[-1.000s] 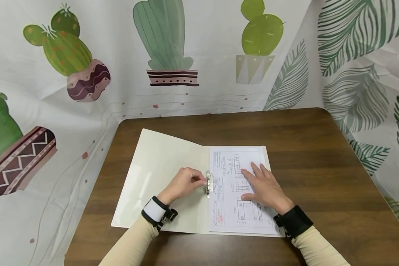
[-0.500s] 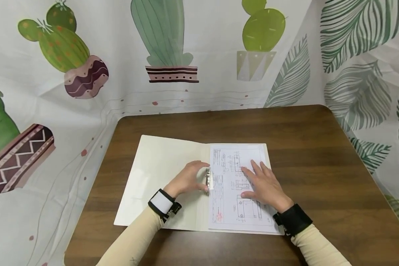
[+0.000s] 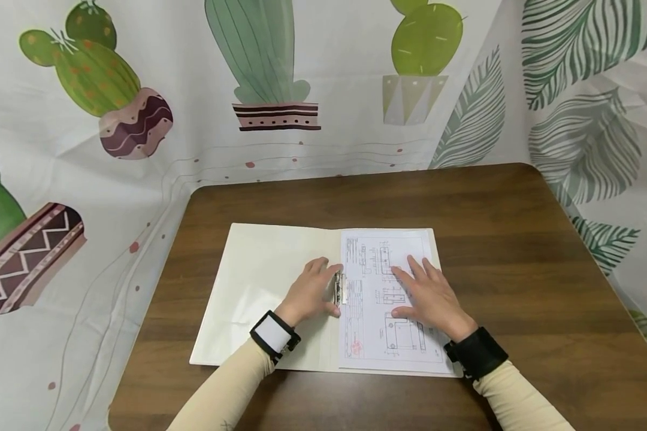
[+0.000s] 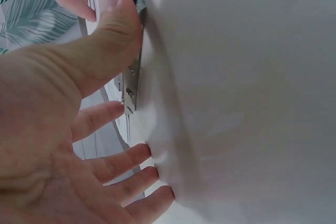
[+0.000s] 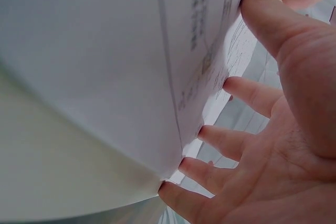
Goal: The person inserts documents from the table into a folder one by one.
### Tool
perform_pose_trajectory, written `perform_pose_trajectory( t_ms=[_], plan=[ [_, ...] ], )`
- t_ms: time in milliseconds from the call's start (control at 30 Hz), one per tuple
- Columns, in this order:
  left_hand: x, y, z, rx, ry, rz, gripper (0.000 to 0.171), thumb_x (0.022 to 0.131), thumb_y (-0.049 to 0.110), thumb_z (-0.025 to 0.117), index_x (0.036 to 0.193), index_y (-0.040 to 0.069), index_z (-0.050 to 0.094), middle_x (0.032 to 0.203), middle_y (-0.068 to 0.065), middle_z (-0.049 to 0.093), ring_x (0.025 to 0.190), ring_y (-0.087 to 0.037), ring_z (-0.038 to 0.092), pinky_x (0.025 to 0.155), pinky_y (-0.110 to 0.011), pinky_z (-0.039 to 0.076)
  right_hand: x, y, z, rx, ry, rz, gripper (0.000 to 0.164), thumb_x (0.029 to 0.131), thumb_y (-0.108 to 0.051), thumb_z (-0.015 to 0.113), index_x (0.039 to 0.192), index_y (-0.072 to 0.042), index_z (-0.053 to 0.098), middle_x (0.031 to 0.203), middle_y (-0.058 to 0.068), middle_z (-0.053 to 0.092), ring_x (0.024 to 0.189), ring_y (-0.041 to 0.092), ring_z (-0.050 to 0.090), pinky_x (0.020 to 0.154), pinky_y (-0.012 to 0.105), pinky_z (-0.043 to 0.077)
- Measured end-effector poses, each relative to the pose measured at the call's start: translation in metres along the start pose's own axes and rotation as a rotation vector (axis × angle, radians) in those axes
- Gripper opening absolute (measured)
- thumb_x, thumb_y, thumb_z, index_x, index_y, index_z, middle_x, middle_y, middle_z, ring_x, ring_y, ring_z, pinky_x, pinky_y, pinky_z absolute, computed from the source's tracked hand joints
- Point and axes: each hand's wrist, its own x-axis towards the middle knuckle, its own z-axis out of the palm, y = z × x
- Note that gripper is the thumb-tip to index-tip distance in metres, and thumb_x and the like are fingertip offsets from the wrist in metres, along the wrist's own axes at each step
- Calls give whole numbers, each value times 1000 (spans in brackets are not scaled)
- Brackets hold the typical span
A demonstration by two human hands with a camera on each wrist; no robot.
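Observation:
A cream folder (image 3: 269, 263) lies spread flat on the table, with a metal binder clip (image 3: 338, 288) along its spine. On its right half rests a stack of white sheets (image 3: 366, 356) printed with technical drawings. My left hand (image 3: 308, 293) spans the clip, its thumb near one end and its index finger at the other; in the left wrist view the index fingertip touches the clip (image 4: 131, 90). The other fingers reach onto the folder cover. Spread fingers of my right hand (image 3: 431, 296) rest on the top sheet, and the right wrist view shows the fingertips touching the paper (image 5: 126, 51).
The brown wooden table (image 3: 517, 257) extends around the folder on every side. Behind it hangs a white cloth (image 3: 345, 60) printed with cacti and leaves. Black straps (image 3: 477, 353) with small devices sit on both wrists.
My left hand has gone from a pinch at the clip to a spread across its ends. The folder's left cover has come down flatter. My right hand stays on the sheets.

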Motion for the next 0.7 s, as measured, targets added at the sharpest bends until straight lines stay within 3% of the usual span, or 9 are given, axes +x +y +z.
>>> perform_pose_trajectory(
  t_ms=[133,433,700],
  plan=[
    [-1,-2,3,31,7,17,103,66,36,96,153,9,47,155,-26,40,145,-44,34,113,-53,40,-1,0,1,2,1,-1,92,76,-41,91,151,-8,50,161,31,31,146,59,22,114,72,20],
    [-7,-12,3,-51,-7,5,105,67,35,96,155,7,44,159,-25,37,149,-42,31,118,-53,33,0,-2,4,-1,-12,6,93,75,-42,91,152,-10,49,162,30,30,147,57,21,116,70,19],
    [-16,-5,-5,-49,13,43,101,70,37,93,153,4,46,159,-30,34,150,-48,25,121,-56,22,0,-2,1,-3,-21,31,93,75,-41,90,153,-10,49,162,29,29,148,57,20,116,70,19]
  ],
)
